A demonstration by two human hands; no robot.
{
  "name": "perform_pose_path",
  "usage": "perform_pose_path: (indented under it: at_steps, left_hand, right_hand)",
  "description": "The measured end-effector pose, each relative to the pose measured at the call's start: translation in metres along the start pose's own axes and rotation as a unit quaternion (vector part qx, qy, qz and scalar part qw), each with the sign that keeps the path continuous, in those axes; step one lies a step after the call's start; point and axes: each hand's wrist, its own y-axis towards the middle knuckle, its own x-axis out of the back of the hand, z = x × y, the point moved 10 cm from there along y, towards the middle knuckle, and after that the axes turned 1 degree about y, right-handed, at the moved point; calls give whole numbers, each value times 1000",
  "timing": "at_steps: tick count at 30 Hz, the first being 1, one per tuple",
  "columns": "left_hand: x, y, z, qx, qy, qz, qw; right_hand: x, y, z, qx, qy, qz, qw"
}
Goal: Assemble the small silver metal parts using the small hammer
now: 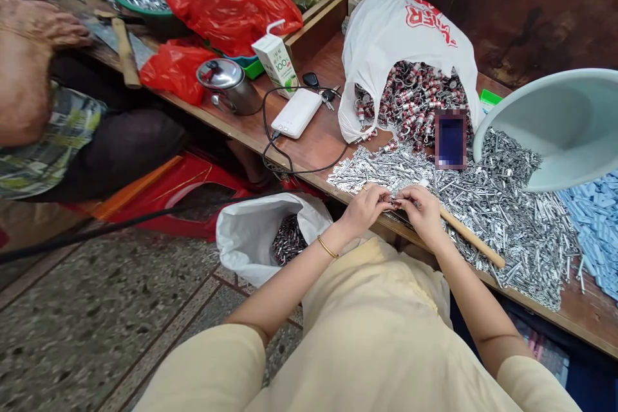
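Meeting at the near edge of the counter (pixel 309 153), the left hand (pixel 367 208) and right hand (pixel 421 212) pinch a small part (pixel 394 203) between them, the fingers of each together on it; metal pieces (pixel 381 168) lie just beyond, a wooden handle (pixel 473 238) beside the right hand, and a bag (pixel 386 29) of red-banded fittings (pixel 415 93) farther back

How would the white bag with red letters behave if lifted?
The white bag would probably sag, its plastic looking thin and creased. Its many small parts may make it heavy, and some could spill through the open mouth.
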Motion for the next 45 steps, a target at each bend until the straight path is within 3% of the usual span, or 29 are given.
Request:
perform_pose_path:
  at_steps: [7, 11, 14, 22, 26, 33, 41, 45]
  left_hand:
    - [6, -1, -5, -25, -39, -22, 999]
    - [20, 0, -4, 53, -87, -79, 992]
    - [28, 1, -10, 87, -112, -87, 986]
    - [41, 13, -52, -30, 1, 22, 999]
    - [47, 19, -64, -50, 10, 19, 999]
    - [48, 20, -65, -24, -35, -3, 999]
    - [48, 22, -91, -154, 42, 38, 986]
    - [45, 24, -89, -166, 20, 70, 983]
  right_hand:
    - [-4, -6, 1, 15, 5, -4, 1000]
    - [-2, -15, 15, 39, -41, 5, 998]
    - [0, -21, 18, 15, -18, 12, 1000]
    - [23, -22, 39, 34, 50, 21, 998]
    - [29, -22, 55, 75, 47, 56, 995]
    - [37, -24, 51, 52, 55, 42, 996]
    - [38, -27, 57, 77, 66, 28, 994]
    - [38, -28, 50, 57, 97, 20, 993]
